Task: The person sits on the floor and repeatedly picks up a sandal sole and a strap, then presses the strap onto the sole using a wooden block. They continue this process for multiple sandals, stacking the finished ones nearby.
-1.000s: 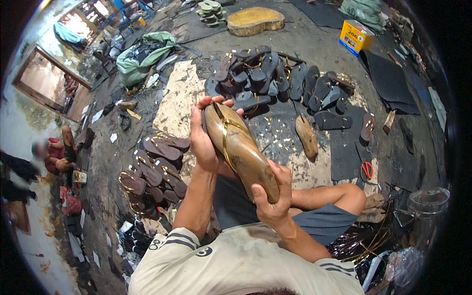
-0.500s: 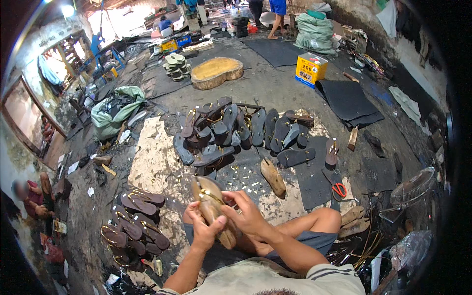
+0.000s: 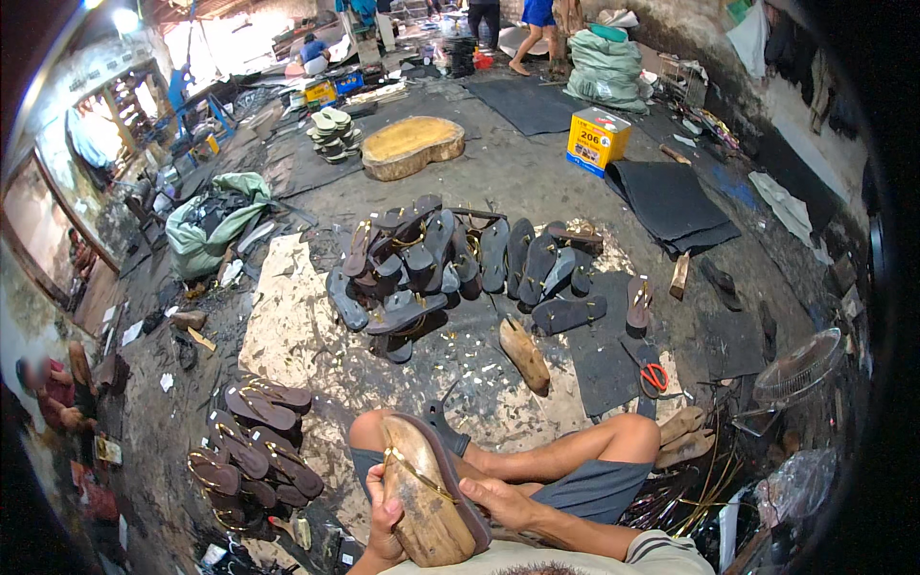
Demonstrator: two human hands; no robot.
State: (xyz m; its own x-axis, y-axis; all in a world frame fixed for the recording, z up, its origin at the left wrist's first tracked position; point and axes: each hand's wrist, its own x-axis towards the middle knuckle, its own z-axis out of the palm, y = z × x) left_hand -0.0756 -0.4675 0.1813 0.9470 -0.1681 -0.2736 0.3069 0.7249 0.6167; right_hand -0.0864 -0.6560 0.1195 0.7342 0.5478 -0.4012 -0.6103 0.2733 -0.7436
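Note:
Close to my body, a brown sandal (image 3: 443, 443) with a thin gold strap is fitted around a worn wooden shoe last (image 3: 414, 517). My left hand (image 3: 385, 517) grips the last's left side, its fingers curled against the wood and strap. On the other side, my right hand (image 3: 500, 503) is closed on the sole's edge, thumb near the strap's end; its other fingers are mostly hidden. Another wooden last (image 3: 523, 356) lies on the floor ahead. Past it spreads a heap of dark sandals (image 3: 441, 254). Finished-looking brown sandals with gold straps (image 3: 259, 450) are stacked at my left.
Red-handled scissors (image 3: 654, 377) lie on a black sheet at right, near a fan (image 3: 797, 369). Farther off are a wooden block (image 3: 412, 149), a yellow box (image 3: 596, 142), folded black sheets (image 3: 671, 203) and a green sack (image 3: 216, 225). Other people are in the background.
The last with its sandal has come nearer my body and turned, so the sole's edge faces right. My right hand has shifted from the strap to the sole's edge.

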